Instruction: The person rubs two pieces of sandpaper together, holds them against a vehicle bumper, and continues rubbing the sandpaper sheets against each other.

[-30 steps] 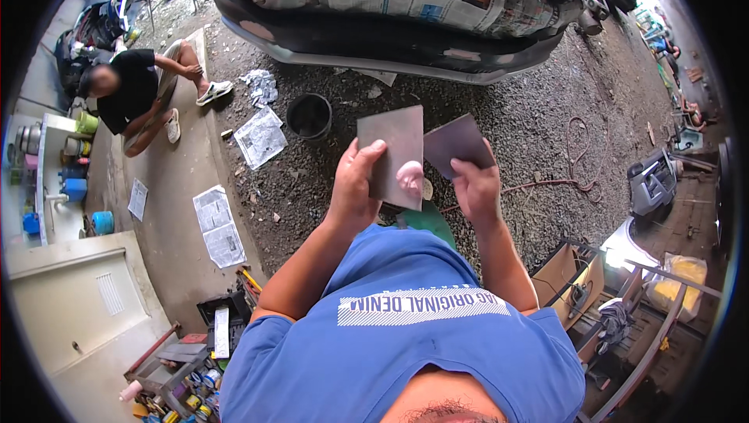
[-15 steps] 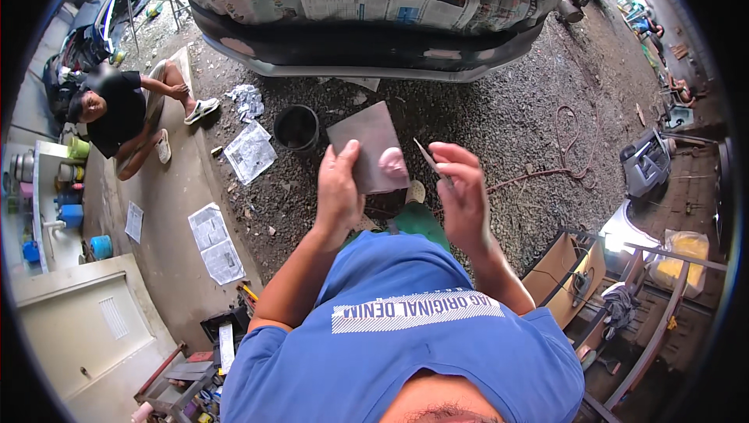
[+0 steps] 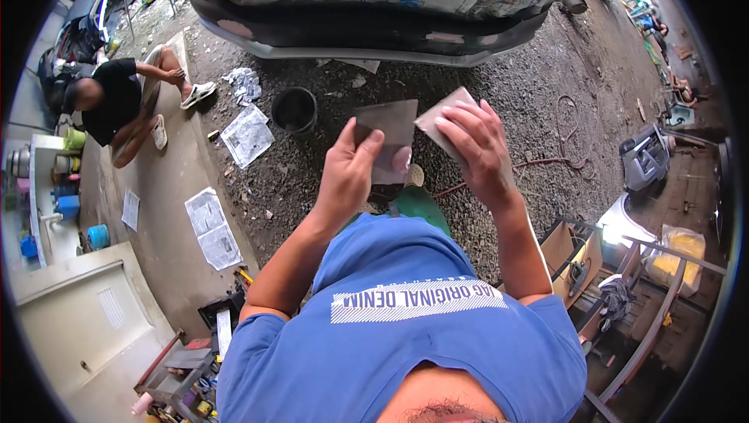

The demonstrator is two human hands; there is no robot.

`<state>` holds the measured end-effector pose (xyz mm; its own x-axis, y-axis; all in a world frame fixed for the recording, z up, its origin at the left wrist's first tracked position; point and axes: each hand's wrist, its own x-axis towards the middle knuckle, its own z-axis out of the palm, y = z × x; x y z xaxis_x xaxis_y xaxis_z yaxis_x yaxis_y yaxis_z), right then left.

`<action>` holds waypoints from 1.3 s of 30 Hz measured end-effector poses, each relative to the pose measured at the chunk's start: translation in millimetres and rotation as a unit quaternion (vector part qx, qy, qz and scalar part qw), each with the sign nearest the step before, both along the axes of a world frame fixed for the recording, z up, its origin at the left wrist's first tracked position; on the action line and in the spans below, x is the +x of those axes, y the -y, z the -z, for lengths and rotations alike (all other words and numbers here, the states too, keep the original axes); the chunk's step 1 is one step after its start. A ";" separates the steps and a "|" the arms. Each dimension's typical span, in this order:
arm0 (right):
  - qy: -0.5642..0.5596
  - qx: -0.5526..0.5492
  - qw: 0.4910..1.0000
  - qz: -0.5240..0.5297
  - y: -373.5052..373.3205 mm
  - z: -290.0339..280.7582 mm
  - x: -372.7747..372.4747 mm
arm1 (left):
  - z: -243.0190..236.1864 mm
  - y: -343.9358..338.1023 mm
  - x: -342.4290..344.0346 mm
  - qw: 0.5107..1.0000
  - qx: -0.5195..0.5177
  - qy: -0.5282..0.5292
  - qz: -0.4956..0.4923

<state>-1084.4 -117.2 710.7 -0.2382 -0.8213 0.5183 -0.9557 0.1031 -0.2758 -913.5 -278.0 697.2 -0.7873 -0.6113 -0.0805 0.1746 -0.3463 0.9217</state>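
My left hand is closed on the left side of a flat grey rectangular plate, which carries a glossy pink blob of paste near its lower right. My right hand grips a second, smaller flat plate with a pale pinkish face, tilted beside the upper right of the grey one, fingers over its surface. Both are held above gravel, between my blue shirt and a dark bumper partly covered in newspaper.
A person in black sits at left on a concrete strip, near scattered newspaper sheets. A black bucket stands on the gravel. A red hose lies at right, near metal frames and a grey plastic part.
My right hand has risen and turned, showing the pale face of its plate instead of the dark one. My left hand's plate has tilted and its paste blob is less exposed.
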 end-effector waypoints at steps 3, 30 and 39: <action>-0.053 0.036 0.997 -0.045 14.5 3.4 7.0 | -7.7 -14.2 -5.7 0.993 -0.102 0.027 -0.046; -0.013 -0.014 1.000 -0.014 -9.3 17.5 15.2 | -8.6 7.4 -4.4 0.984 -0.048 -0.053 -0.165; -0.074 -0.022 0.996 -0.033 7.9 -21.7 25.4 | -27.0 -2.0 -15.4 0.961 -0.150 -0.077 -0.219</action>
<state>-1058.9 -125.1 732.4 -0.1020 -0.8083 0.5798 -0.9906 0.0290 -0.1337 -928.9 -276.0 724.2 -0.4372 -0.8645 0.2479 0.3865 0.0682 0.9198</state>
